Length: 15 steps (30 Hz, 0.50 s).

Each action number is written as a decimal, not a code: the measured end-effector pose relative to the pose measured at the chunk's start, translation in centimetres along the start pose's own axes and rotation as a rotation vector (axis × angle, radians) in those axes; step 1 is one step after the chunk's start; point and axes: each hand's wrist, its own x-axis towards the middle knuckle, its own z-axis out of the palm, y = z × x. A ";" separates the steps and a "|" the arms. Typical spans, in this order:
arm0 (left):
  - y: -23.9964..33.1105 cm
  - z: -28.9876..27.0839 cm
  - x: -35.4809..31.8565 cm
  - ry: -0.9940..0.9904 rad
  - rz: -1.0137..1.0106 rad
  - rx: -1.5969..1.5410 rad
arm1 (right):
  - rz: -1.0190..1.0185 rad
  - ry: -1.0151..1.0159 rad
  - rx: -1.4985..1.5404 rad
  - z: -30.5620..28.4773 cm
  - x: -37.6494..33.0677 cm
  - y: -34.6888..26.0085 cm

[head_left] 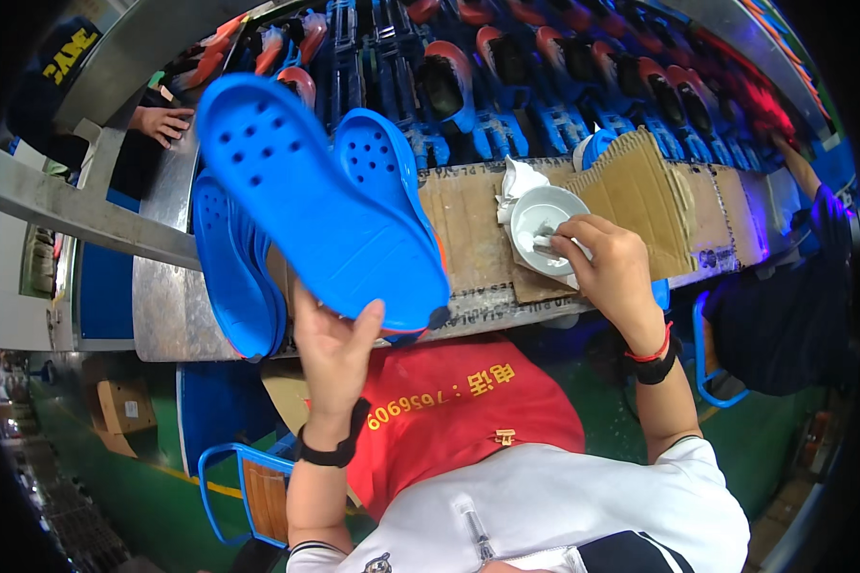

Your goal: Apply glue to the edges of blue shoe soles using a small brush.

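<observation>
My left hand (333,346) holds up a big blue shoe insole (306,201) with holes near its toe; the thumb presses on its heel end. A second blue insole (384,158) lies right behind it. My right hand (613,272) rests over a white round bowl (545,215) on the cardboard-covered bench (468,229), its fingers closed on a small brush or stick dipped into the bowl. A white rag (518,181) lies beside the bowl.
A stack of blue insoles (234,272) stands at the left on the metal bench. Beyond runs a conveyor of blue moulds with red-orange shoes (506,72). Another person's hand (162,122) rests at the far left. A blue chair (248,487) stands below.
</observation>
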 end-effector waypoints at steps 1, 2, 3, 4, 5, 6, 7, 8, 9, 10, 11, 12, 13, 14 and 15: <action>0.0 0.7 0.1 -0.006 0.034 0.027 | 0.011 0.045 0.057 -0.1 -0.1 -0.2; -0.1 1.5 0.1 -0.012 0.066 0.054 | 0.022 0.089 0.113 -0.3 -0.1 -0.3; 0.0 2.2 -0.1 -0.013 0.079 0.064 | 0.016 0.079 0.121 -0.9 -0.1 -1.0; 0.4 2.9 -0.2 -0.015 0.085 0.064 | 0.040 0.063 0.217 -1.7 0.2 -2.1; 0.4 3.1 -0.3 -0.017 0.100 0.121 | 0.067 0.051 0.309 -2.2 0.2 -3.1; 0.4 3.3 -0.4 -0.019 0.116 0.178 | 0.064 0.045 0.314 -2.0 0.0 -3.8; 0.3 3.5 -0.6 -0.011 0.113 0.182 | -0.024 0.050 0.362 -1.7 -0.1 -4.5; 0.1 3.8 -0.7 -0.004 0.147 0.189 | -0.108 0.057 0.403 -1.6 -0.2 -5.0; 0.0 4.0 -0.7 0.004 0.182 0.196 | -0.148 0.066 0.427 -0.9 -0.3 -5.1; 0.1 4.1 -0.8 0.006 0.179 0.196 | -0.147 0.063 0.428 -0.4 -0.2 -5.2; 0.4 4.3 -1.0 0.000 0.166 0.202 | -0.180 0.075 0.399 0.0 -0.3 -5.3; 0.7 4.5 -1.1 -0.006 0.152 0.207 | -0.214 0.089 0.370 0.2 -0.3 -5.4; 0.8 4.8 -1.2 0.018 0.187 0.237 | -0.213 0.070 0.358 0.2 -0.3 -5.6; 0.8 4.7 -1.2 0.022 0.185 0.239 | -0.214 0.067 0.361 0.2 -0.3 -5.8; 0.7 4.6 -1.3 0.036 0.206 0.276 | -0.221 0.037 0.372 0.2 -0.3 -6.0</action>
